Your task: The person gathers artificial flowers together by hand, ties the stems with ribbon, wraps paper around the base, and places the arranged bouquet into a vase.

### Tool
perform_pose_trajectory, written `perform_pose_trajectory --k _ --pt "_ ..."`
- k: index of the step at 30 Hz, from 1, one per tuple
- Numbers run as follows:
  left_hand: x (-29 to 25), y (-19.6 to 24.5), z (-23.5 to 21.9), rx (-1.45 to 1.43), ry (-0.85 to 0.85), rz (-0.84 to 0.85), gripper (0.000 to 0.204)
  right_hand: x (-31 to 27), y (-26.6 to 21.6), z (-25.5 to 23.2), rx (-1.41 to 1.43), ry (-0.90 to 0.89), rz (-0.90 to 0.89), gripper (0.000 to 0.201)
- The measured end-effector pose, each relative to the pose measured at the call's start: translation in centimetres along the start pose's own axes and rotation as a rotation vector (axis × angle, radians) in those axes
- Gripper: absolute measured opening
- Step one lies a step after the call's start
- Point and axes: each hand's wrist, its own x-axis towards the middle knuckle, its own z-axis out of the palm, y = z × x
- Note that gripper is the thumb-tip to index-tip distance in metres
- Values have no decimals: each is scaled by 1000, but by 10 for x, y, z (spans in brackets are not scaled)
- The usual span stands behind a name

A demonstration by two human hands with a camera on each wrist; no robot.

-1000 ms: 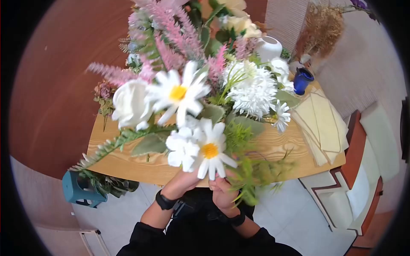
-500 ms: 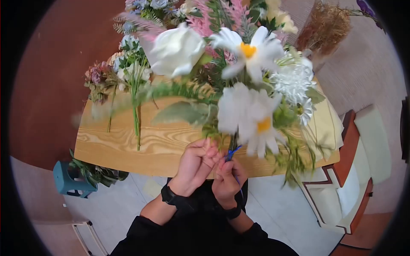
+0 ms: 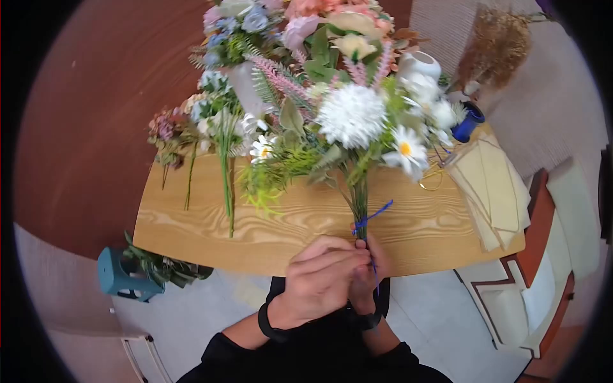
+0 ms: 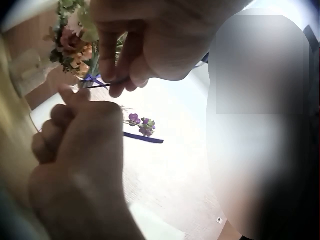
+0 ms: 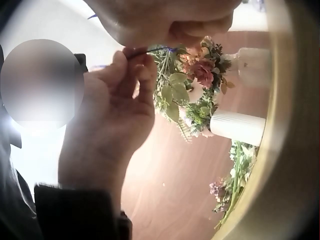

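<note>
A bouquet of white chrysanthemum, daisies, pink sprays and greenery leans away over the table, its green stems bundled toward me. Blue ribbon is wound and knotted round the stems, one end sticking out to the right. Just below the knot, my left hand pinches the ribbon, fingers folded across the stem ends. Close against it, my right hand pinches a strand between thumb and fingers. In the left wrist view a dark strand runs between both hands' fingertips, and a flat ribbon end trails past the left hand.
Loose flower stems lie on the table's left part. Cream paper sheets and a blue spool are on the right, near a white vase. More flowers crowd the back. A teal stool stands at lower left.
The bouquet has turned and tipped away from me, uncovering the tied stems. My left hand has moved from apart at the left to meet the right hand below the ribbon knot.
</note>
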Motion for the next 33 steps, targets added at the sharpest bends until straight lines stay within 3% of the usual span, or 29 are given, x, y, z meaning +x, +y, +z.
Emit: perform_pose_trajectory --k 2,3,4,6,7,10,11,14,16,18,19,20,21,22,24,25,28,29,33 --pt "10 8 2 44 -29 -1 12 -17 40 -16 300 -41 72 25" --pt "15 11 4 70 -77 8 16 -2 0 -6 -122 -167 -153 25" --pt "17 13 6 56 -69 22 16 -3 1 -6 -134 -164 -169 25" --pt "18 18 14 205 -291 -12 25 -4 3 -5 -248 -126 -232 24" --pt "21 20 14 291 -507 21 31 -6 4 -5 -310 -104 -257 24" --pt "30 25 5 227 -661 136 33 -11 5 -3 -470 -44 -297 23" --pt "31 26 2 135 -560 148 31 -13 5 -3 -502 -37 -310 22" --pt "28 25 -27 35 -484 206 43 -10 -2 1 -516 -17 -335 22" --pt "-17 -5 -36 -37 -220 -46 44 4 -18 -2 105 -105 173 19" --pt "-10 -6 -34 -9 -11 -664 16 1 -24 6 259 -67 236 18" --pt "-7 -16 -29 -1 10 -682 16 0 -26 8 393 -75 315 18" --pt "-4 -34 -22 -366 -53 -849 19 0 -28 11 527 -86 390 18" --pt "-1 -46 -17 -743 -118 -982 22 -1 -30 17 465 -93 355 26" --pt "2 -49 -15 -743 -101 -971 22 -1 -33 23 465 -113 351 26" --pt "5 -52 -9 -1658 -247 -937 24 -3 -39 30 455 2 351 25" --pt "-2 -61 -2 -1668 -256 -941 24 -4 -41 30 446 12 347 25" --pt "-19 -86 17 -1306 -185 -941 27 -3 -42 24 351 11 266 24" --pt "-15 -73 13 -1541 -118 -954 29 -4 -39 19 363 -47 297 24" --pt "4 -73 18 -1672 -231 -956 29 -1 -37 12 401 -88 349 27"
